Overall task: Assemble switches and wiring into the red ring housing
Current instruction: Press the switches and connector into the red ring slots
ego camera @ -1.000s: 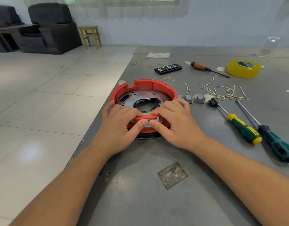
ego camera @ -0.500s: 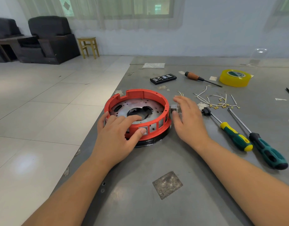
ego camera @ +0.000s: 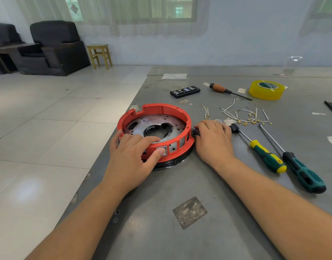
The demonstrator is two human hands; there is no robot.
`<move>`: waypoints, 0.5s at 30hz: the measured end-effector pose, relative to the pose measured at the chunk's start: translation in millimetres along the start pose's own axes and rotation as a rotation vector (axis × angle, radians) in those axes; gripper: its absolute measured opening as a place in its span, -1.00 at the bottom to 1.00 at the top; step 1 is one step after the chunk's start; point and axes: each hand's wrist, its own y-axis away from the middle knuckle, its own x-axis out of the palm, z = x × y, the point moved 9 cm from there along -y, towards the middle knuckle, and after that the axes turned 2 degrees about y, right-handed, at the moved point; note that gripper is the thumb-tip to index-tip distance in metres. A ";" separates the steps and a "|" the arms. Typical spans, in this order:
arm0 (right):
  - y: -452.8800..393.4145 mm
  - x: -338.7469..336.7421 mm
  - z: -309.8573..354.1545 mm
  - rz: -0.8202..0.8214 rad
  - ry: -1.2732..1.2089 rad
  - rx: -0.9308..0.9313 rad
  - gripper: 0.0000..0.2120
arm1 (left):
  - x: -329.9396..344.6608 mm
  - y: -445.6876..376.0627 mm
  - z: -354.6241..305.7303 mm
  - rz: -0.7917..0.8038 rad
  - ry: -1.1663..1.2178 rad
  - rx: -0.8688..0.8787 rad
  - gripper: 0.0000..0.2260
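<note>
One switch (ego camera: 163, 149) sits in the red ring housing (ego camera: 155, 109) at the table's edge, left hand (ego camera: 131, 156) gripping its rim; right hand (ego camera: 214, 141) pinches another beside it; slots, wires (ego camera: 242, 114) remain

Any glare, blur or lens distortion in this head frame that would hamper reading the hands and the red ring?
Head view: wide-angle bending at the edges, forearms stretched; soft glare patch on the floor tiles; table evenly lit, faint shadows only; left hand, right hand and red ring housing sharp; window area hazy behind curtains.
</note>
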 end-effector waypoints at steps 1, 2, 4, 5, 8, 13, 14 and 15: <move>0.1 -1.1 -0.5 0.000 -0.005 0.005 -0.81 | 0.0 0.3 0.3 -0.001 0.001 0.000 -0.51; 0.2 -2.2 -0.5 -0.002 -0.005 0.004 -0.83 | -0.2 0.3 0.6 -0.005 0.004 0.000 -0.52; 1.0 -4.1 -0.2 0.001 -0.006 -0.010 -0.86 | -0.7 0.2 0.9 -0.012 0.014 0.000 -0.55; 1.5 -4.7 -0.3 0.010 -0.023 -0.016 -0.86 | -0.9 0.1 0.8 -0.014 0.017 -0.001 -0.55; 3.4 -5.6 0.2 0.071 -0.179 -0.032 -0.86 | -0.7 -0.1 2.3 -0.006 0.022 -0.011 -0.56; 8.0 -4.8 1.6 0.148 -0.259 -0.073 -0.86 | -1.4 -0.9 5.3 -0.001 0.080 -0.018 -0.54; 8.7 -4.1 0.7 0.159 -0.264 -0.065 -0.85 | -2.0 -1.1 5.7 -0.001 0.092 -0.016 -0.56; 8.8 -4.7 -0.9 0.156 -0.286 -0.054 -0.84 | -2.2 -1.3 5.7 0.000 0.096 -0.011 -0.58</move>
